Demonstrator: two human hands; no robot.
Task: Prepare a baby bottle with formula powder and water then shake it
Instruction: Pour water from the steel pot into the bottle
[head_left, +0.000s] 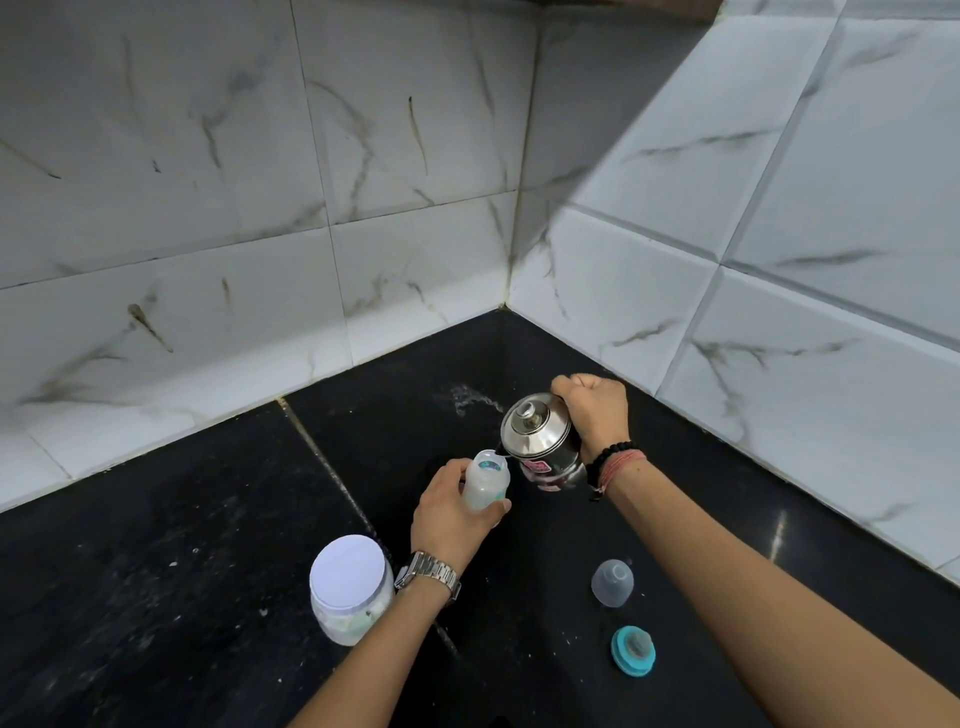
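My left hand grips an open translucent baby bottle upright above the black counter. My right hand holds a shiny steel kettle by its handle, tilted left so its spout meets the bottle's mouth. The bottle looks whitish inside. A plastic jar with a white lid stands by my left wrist. The clear bottle cap and the teal ring with its nipple lie on the counter below my right forearm.
The black stone counter runs into a corner of white marbled wall tiles. A smear of white powder lies behind the kettle. Small white specks dot the counter at left.
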